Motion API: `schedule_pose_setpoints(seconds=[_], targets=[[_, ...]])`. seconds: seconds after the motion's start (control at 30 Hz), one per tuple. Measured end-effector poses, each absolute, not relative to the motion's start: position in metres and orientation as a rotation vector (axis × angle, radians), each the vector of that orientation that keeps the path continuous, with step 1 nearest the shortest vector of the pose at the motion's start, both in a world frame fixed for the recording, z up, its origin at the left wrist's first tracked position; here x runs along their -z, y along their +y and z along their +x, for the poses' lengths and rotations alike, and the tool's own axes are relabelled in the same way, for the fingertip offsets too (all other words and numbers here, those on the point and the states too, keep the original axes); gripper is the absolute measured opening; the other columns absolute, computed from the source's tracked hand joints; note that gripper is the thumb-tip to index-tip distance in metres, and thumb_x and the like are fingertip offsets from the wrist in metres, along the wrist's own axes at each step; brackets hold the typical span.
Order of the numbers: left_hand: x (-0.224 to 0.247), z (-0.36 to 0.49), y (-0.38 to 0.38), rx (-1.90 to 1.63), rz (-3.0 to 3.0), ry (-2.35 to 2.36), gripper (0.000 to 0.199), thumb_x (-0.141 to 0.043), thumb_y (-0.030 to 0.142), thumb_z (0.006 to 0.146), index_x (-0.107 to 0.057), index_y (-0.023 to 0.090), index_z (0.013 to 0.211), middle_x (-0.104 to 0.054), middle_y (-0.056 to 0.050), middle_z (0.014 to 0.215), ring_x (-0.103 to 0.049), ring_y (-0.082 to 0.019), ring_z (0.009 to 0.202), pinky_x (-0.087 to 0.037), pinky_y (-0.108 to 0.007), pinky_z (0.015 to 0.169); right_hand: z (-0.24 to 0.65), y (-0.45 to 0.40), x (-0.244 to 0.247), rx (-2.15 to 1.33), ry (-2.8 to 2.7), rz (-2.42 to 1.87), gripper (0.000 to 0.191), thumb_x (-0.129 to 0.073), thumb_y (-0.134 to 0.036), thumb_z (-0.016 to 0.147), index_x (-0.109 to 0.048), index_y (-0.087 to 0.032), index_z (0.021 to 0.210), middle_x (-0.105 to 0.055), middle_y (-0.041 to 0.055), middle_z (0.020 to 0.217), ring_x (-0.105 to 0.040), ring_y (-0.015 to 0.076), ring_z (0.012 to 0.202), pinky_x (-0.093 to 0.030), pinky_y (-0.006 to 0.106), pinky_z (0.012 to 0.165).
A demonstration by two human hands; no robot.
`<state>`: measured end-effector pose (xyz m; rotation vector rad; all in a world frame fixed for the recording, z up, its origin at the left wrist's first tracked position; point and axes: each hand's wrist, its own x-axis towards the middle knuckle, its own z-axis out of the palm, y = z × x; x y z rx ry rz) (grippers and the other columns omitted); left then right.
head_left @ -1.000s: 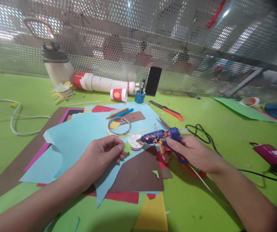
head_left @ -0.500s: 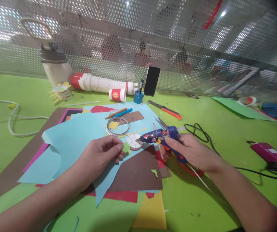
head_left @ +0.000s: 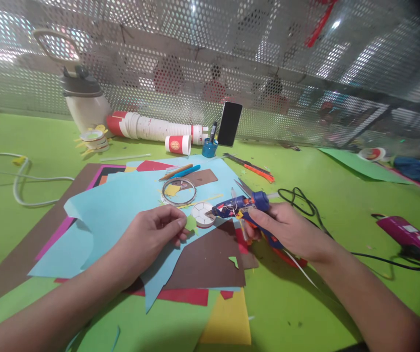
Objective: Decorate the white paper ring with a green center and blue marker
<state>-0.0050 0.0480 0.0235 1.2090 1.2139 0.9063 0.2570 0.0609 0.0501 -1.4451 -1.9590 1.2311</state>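
Observation:
My right hand (head_left: 286, 227) is wrapped round a blue hot glue gun (head_left: 248, 205) with an orange trigger. Its nozzle points left, over the right edge of a round white disc (head_left: 201, 215) marked with dark lines; whether it touches cannot be told. Between thumb and fingers, my left hand (head_left: 165, 226) pinches a small light-green paper piece (head_left: 191, 224), just left of and below the disc. Behind the disc lies a clear roll of tape (head_left: 179, 191) with a yellow paper scrap inside its ring. Light-blue paper (head_left: 110, 200) and brown paper (head_left: 206, 259) lie under the hands.
Scissors (head_left: 244, 187) lie behind the glue gun, with an orange cutter (head_left: 254, 167) farther back. A paper cup (head_left: 178, 145), stacked cups (head_left: 154, 128), a blue pot (head_left: 210, 147) and a phone (head_left: 230, 123) line the back. A magenta device (head_left: 409, 234) and black cord are at right.
Both hands keep almost the same pose, with the green piece and glue gun still held. The view has shifted very slightly.

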Motion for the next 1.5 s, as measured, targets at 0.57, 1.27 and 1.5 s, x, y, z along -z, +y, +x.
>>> schedule_pose_setpoints(seconds=[0.57, 1.27, 1.5], targets=[[-0.0211, -0.0050, 0.0491, -0.913, 1.213, 1.220, 0.030, -0.073, 0.045, 0.070, -0.062, 0.017, 0.069, -0.065, -0.002, 0.061, -0.060, -0.015, 0.057, -0.051, -0.030, 0.062, 0.2552, 0.0598, -0.0514, -1.176, -1.999, -1.456, 0.051, -0.043, -0.058, 0.096, -0.059, -0.021, 0.064, -0.065, 0.0034, 0.069, -0.060, 0.0167, 0.068, -0.045, 0.030, 0.071], [-0.0220, -0.0051, 0.0490, -0.898, 1.230, 1.211, 0.033, -0.072, 0.049, 0.070, -0.062, 0.018, 0.069, -0.066, -0.002, 0.061, -0.060, -0.016, 0.058, -0.051, -0.030, 0.063, 0.2569, 0.0593, -0.0512, -1.136, -2.006, -1.503, 0.053, -0.045, -0.062, 0.093, -0.060, -0.020, 0.064, -0.064, 0.0030, 0.069, -0.056, 0.0165, 0.066, -0.042, 0.031, 0.067], [-0.0215, -0.0056, 0.0488, -0.894, 1.222, 1.226, 0.030, -0.072, 0.045, 0.072, -0.062, 0.017, 0.069, -0.066, -0.002, 0.062, -0.060, -0.015, 0.058, -0.051, -0.030, 0.064, 0.2540, 0.0601, -0.0508, -1.186, -1.983, -1.484, 0.052, -0.043, -0.060, 0.095, -0.059, -0.021, 0.065, -0.066, 0.0041, 0.071, -0.059, 0.0175, 0.070, -0.045, 0.032, 0.074]])
